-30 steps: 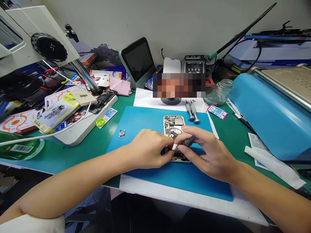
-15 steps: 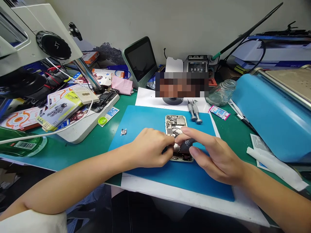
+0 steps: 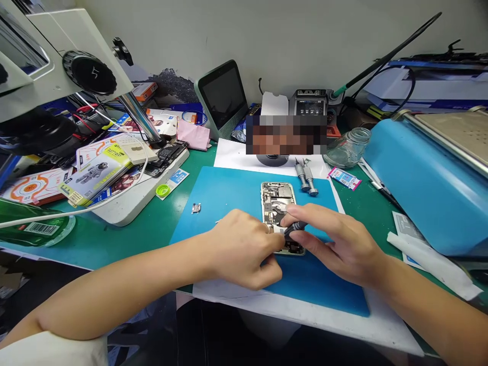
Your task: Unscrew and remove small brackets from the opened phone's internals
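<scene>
An opened smartphone (image 3: 278, 192) lies on the blue mat (image 3: 221, 183), its inner parts showing and its lower left covered by fingers. My right hand (image 3: 343, 241) comes in from the right, thumb and fingers closed on a short dark grey screwdriver (image 3: 296, 229) tilted over the phone's lower half. The screwdriver's tip is hidden. My left hand (image 3: 244, 249) is curled at the phone's lower left edge, its index finger close to the screwdriver's lower end. Whatever its fingers pinch is out of sight. A small metal part (image 3: 196, 208) lies on the mat to the left.
Two grey screwdrivers (image 3: 306, 178) lie at the mat's back edge, near a glass jar (image 3: 348, 147). A microscope (image 3: 91, 71) overhangs the left side above boxes (image 3: 99, 173). A blue machine (image 3: 423, 183) stands at right. A screen (image 3: 223, 94) is behind.
My left hand has shifted slightly toward me and right, its fingers lower. The screwdriver in my right hand now lies at a different tilt. The view has moved slightly.
</scene>
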Motion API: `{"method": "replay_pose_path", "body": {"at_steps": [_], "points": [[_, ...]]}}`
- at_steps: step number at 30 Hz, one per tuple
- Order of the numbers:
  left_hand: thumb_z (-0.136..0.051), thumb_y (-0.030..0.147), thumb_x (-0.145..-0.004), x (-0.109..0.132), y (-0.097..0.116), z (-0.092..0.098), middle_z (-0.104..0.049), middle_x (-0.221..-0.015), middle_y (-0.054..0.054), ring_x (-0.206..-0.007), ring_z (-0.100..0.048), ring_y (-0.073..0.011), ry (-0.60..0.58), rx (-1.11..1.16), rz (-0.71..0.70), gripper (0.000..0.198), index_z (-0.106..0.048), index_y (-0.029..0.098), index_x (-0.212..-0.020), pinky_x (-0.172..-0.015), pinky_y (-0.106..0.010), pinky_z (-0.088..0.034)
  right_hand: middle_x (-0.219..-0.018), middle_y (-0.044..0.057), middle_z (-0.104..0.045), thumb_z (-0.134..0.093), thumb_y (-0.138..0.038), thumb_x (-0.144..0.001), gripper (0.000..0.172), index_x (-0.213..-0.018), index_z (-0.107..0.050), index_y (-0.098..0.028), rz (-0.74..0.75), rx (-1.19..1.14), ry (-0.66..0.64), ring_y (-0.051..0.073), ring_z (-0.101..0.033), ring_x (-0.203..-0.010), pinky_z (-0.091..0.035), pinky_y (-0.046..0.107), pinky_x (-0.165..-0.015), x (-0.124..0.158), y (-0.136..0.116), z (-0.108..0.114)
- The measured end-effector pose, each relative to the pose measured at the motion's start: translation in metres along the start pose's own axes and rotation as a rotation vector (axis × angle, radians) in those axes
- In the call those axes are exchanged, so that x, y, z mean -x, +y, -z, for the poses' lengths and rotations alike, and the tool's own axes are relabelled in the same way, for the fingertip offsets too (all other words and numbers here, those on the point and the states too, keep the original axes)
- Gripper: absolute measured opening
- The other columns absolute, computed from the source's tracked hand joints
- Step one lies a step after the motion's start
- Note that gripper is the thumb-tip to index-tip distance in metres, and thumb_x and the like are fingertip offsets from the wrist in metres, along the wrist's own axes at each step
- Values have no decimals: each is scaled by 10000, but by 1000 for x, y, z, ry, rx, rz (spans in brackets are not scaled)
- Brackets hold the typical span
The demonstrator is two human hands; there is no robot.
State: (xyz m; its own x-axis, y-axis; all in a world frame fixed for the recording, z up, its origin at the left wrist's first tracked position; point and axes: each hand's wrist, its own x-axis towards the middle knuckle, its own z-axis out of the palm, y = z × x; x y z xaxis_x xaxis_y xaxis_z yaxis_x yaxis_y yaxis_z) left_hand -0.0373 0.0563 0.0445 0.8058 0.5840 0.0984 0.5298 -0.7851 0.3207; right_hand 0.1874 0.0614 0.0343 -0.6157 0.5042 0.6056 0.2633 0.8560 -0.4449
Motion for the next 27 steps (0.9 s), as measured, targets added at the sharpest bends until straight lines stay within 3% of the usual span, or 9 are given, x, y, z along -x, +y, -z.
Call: {"method": "replay_pose_path", "body": {"at_steps": [5, 13, 19, 27], "points": [[-571, 239, -744, -2, -3, 2, -641, -599, -14, -482, -516, -151, -2, 9, -1, 121, -516, 210, -640, -464, -337, -174, -1104, 62, -750, -548, -73, -982, 650, -1572, -412, -310, 5, -72, -36, 195, -728, -941, -618, 321, -826, -2, -1, 2], [-573, 236, -732, -1, -5, -1, -631, -597, 2, -475, -490, -136, -17, 38, -12, 188, -423, 207, -624, -459, -328, -186, -949, 35, -671, -616, -117, -970, 618, -1539, -433, -275, 45, 22, -46, 195, -637, -868, -552, 349, -813, -5, -2, 1], [-572, 234, -735, -3, -6, -3, -610, -581, 0, -467, -488, -140, -27, 44, -15, 202, -398, 213, -634, -464, -331, -185, -1011, 45, -702, -492, -56, -986, 602, -1537, -427, -289, -11, -1, -44, 188, -656, -895, -579, 346, -819, -6, -5, 4], [-540, 251, -738, -3, -8, -4, -585, -578, 12, -458, -395, -123, -15, 67, 11, 213, -347, 212, -657, -487, -327, -160, -998, 50, -728, -599, -114, -992, 479, -1425, -454, -259, 47, 10, 0, 180, -688, -819, -609, 318, -718, 1, 0, 1]]}}
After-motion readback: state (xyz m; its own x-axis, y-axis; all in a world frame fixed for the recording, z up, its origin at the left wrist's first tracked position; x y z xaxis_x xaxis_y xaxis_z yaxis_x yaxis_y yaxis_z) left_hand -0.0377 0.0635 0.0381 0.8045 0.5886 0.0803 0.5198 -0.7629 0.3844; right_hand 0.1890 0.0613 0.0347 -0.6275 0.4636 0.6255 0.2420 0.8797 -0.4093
